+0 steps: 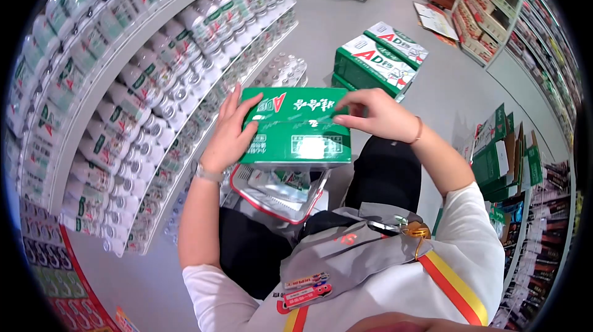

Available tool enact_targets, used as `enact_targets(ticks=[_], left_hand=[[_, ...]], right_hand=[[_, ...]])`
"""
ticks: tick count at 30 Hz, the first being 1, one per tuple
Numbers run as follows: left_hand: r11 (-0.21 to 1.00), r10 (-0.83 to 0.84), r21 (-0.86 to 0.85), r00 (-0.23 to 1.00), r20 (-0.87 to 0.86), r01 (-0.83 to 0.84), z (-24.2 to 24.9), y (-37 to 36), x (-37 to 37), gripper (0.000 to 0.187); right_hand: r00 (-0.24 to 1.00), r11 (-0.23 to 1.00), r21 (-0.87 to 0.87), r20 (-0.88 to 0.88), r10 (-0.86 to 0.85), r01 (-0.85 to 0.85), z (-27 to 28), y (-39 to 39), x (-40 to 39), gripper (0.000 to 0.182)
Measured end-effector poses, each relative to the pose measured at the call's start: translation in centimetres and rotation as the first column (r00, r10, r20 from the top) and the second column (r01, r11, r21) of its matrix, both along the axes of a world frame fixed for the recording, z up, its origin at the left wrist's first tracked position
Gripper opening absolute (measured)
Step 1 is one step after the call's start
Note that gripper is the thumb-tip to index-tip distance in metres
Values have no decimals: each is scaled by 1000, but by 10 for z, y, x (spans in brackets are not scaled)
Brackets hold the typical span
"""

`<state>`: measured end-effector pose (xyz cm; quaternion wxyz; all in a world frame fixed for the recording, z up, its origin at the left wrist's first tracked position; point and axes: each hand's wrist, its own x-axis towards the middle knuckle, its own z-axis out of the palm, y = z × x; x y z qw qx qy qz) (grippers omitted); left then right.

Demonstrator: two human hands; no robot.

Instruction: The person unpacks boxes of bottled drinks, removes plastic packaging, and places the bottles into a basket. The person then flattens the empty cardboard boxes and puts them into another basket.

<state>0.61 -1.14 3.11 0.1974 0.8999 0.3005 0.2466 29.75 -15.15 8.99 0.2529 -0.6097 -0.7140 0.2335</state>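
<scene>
A green carton (296,125) with white printing and a red letter A lies in front of my body, above a red-rimmed basket (272,210) that holds some packages. My left hand (230,131) rests on the carton's left end, fingers spread over its edge and top. At the carton's right end is my right hand (369,113), thumb and forefinger bent toward each other at the top near the seam. Whether the right fingertips pinch anything is too small to tell.
Shelves of white bottles (160,85) curve along the left. Green and white cartons (377,63) are stacked on the floor ahead, beside a shrink-wrapped bottle pack (281,71). Flattened green cardboard (494,159) stands at the right, near more shelves (543,227).
</scene>
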Motion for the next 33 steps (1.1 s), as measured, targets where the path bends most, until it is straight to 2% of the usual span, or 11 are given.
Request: enact_targets(ticks=[2,3,4,6,9,14,20,23,31,32,33], left_hand=[[931,200,337,969,-147,-141,11,-26,17,45],[912,213,385,966,-149,-142,12,-34,24,44],[892,234,427,960,-153,-149,12,-40,29,44],[882,185,458,976,-116,-113,14,-52,37,44],[927,14,374,999,34,-26,9,-64,49,31],[918,126,367,988,94,-152,5,-53,59,14],[925,40,367,987,158,-97,4,-44,62,25],[716,-198,697,968,156,34,18,-44,43,27],[772,-310,636,871,381,-3,6,-20,-4,48],[811,-278,585,873,401,-10,12,-18,-12,51],[816,-281,577,864,417,-13,16,-18,-14,51]], right_hand=[[981,842,538,177,-81,-27,-25,46,-4,43],[980,828,553,198,-27,-89,-34,65,-8,54],[977,865,461,169,132,-197,-51,85,-9,68],[955,938,-182,-63,289,-295,-41,108,-19,75],[955,950,-130,53,292,-284,-42,121,-27,71],[960,973,-40,156,233,-229,-52,120,-36,67],[968,973,-39,95,232,-229,-45,119,-24,70],[985,979,-111,-52,166,-171,-44,122,-13,75],[985,986,-112,108,136,-124,-44,79,-47,92],[986,996,-71,156,59,-49,-50,67,-54,94],[938,937,336,346,-31,-93,-50,52,-60,85]])
